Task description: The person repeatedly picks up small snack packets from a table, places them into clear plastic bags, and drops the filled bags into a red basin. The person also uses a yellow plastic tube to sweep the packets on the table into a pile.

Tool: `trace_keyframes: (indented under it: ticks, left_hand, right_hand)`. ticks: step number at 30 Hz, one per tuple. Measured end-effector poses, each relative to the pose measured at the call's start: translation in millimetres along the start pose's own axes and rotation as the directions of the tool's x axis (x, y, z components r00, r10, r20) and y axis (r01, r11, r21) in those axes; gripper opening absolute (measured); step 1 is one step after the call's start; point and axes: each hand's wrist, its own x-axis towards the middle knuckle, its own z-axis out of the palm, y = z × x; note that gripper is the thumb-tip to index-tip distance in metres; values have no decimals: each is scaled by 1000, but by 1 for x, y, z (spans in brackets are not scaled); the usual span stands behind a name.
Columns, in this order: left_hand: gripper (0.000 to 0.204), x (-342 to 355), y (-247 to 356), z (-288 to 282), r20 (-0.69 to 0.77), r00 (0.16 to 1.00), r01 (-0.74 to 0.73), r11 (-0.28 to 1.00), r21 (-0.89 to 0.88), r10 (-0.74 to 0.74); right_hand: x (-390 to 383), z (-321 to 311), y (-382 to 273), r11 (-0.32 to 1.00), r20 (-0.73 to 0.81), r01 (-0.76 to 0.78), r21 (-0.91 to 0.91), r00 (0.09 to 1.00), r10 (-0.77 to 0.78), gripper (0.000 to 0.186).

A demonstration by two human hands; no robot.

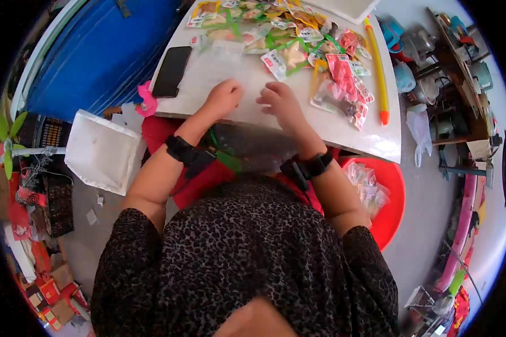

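Observation:
Above the near part of the white table (247,106), my left hand (225,98) is held with its fingers curled in, and nothing shows in it. Close by on the right, my right hand (281,104) has its fingers bent but apart, also with nothing visible in it. Beyond both hands spreads a heap of small sealed food packets (293,55), mostly clear with green, yellow or red edges. A red packet (342,73) lies nearer my right hand. To the left of my left hand a black phone (172,72) rests on the table.
A yellow tube with orange ends (376,70) lies along the table's right side. At the back stands a white tray (354,10). A red basin (396,196) with clear packets sits low at right. A white foam box (104,151) stands at left, and shelves (458,67) at far right.

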Motion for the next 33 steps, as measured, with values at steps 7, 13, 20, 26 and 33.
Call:
trace_keyframes:
  ticks: [7, 13, 20, 26, 33]
  left_hand:
    - [14, 16, -15, 31, 36, 993, -112, 994, -9, 112]
    - [15, 12, -1, 26, 57, 997, 55, 991, -122, -48]
    - [13, 15, -6, 27, 67, 998, 18, 992, -127, -10]
    - [10, 16, -1, 24, 153, 985, 109, 967, -230, -74]
    - [15, 12, -4, 28, 92, 994, 85, 970, -229, -65]
  right_hand:
    - [29, -3, 26, 998, 112, -42, 43, 993, 37, 21]
    - [34, -2, 29, 994, 80, -88, 66, 993, 83, 16]
    - [25, 5, 17, 998, 93, -64, 1, 994, 64, 16]
    - [32, -2, 28, 989, 130, -79, 124, 990, 63, 16]
    - [27, -5, 25, 979, 129, -75, 192, 990, 51, 12]
